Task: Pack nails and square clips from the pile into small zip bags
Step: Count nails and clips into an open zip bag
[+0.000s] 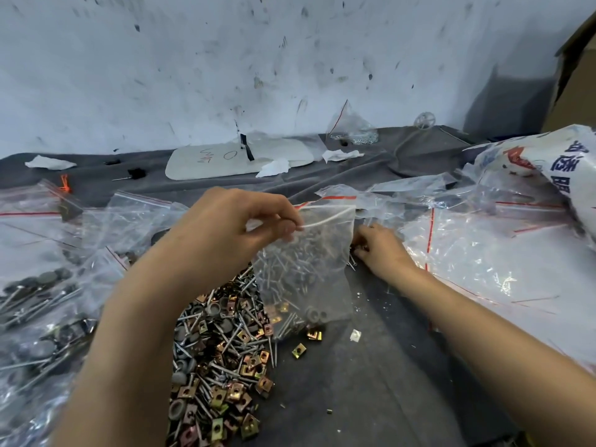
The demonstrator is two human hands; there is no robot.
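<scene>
My left hand [238,221] pinches the top edge of a small clear zip bag [309,262] and holds it up above the table. The bag's mouth is open and a few pieces lie at its bottom. Below it spreads the pile of nails and brass-coloured square clips [222,356] on the dark cloth. My right hand [380,246] is behind the bag's right side, down on a scatter of small nails [353,262]; its fingers are curled, and what they hold is hidden.
Bags of long nails and round caps [42,304] crowd the left. Large clear bags [483,253] and a printed sack [554,169] lie at the right. A white board [238,159], tissue scraps and another bag sit at the back by the wall.
</scene>
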